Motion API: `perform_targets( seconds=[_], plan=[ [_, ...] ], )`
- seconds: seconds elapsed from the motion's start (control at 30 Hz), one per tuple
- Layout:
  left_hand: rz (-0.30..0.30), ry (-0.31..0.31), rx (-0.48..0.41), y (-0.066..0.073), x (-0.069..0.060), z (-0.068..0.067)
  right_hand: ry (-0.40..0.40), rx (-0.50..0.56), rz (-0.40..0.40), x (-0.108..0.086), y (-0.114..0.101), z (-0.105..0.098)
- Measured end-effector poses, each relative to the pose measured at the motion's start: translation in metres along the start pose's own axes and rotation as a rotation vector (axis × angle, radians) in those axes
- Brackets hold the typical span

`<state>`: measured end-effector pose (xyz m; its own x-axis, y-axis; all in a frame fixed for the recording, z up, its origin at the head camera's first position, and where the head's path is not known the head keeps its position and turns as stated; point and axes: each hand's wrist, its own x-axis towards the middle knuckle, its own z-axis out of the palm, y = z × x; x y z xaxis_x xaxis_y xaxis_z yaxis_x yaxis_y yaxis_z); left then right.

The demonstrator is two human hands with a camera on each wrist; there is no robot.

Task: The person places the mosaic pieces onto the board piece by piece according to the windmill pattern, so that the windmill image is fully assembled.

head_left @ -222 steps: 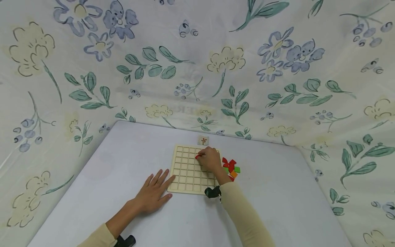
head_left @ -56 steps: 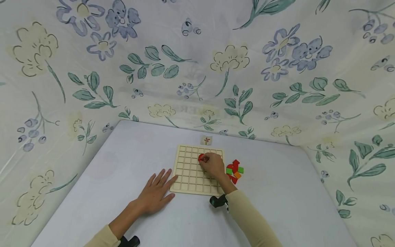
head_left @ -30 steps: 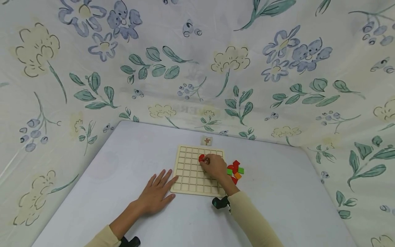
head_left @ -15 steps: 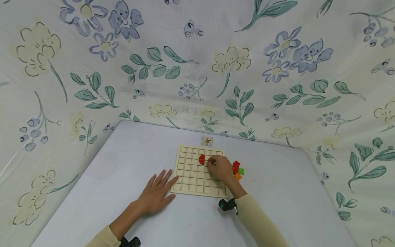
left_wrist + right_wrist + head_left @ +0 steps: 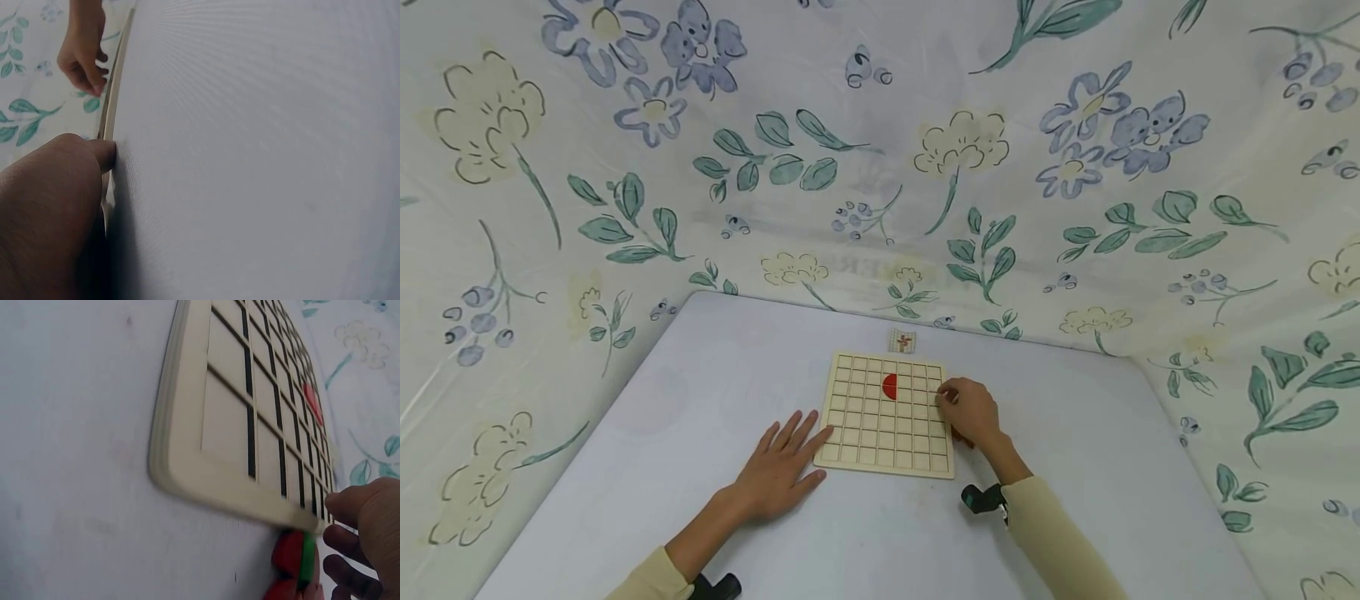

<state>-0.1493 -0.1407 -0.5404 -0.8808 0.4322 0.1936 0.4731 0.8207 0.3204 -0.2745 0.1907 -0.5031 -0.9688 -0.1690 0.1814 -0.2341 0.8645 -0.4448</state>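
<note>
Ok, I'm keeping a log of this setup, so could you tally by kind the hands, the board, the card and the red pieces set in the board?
Left hand and right hand: 2
Grid board: 1
Picture card: 1
Red pieces set in the board: 2
Total: 6
Loose pieces beside the board are partly hidden, so not counted.

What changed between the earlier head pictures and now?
The right hand let go of the red half-disc on the grid board and moved right, to the board's right edge by the loose pieces. The left hand and picture card stayed put.
</note>
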Motion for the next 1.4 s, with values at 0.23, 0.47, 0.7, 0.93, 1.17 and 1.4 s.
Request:
perform_targets(
  seconds=[0.23,0.47,0.7,0.93,1.17,1.4],
  plan=[
    [-0.021,-0.051,0.025,0.0,0.0,-0.003,-0.05,-0.056,0.06,-0.002,0.018,-0.007],
    [-0.033,-0.083,0.028,0.0,0.0,-0.003,-0.119,-0.103,0.077,-0.004,0.024,-0.011],
    [-0.015,-0.023,-0.004,-0.002,-0.002,0.003,-0.153,-0.109,0.043,-0.007,0.03,-0.014],
    [-0.021,-0.06,0.022,0.0,0.0,0.0,-0.193,-0.125,0.014,-0.01,0.032,-0.025],
    [-0.008,-0.022,-0.008,-0.001,0.0,0.001,-0.166,-0.119,-0.009,-0.014,0.039,-0.026],
    [-0.006,0.004,0.004,-0.005,0.001,0.007,-0.188,-0.1,-0.022,-0.015,0.04,-0.026]
  ],
)
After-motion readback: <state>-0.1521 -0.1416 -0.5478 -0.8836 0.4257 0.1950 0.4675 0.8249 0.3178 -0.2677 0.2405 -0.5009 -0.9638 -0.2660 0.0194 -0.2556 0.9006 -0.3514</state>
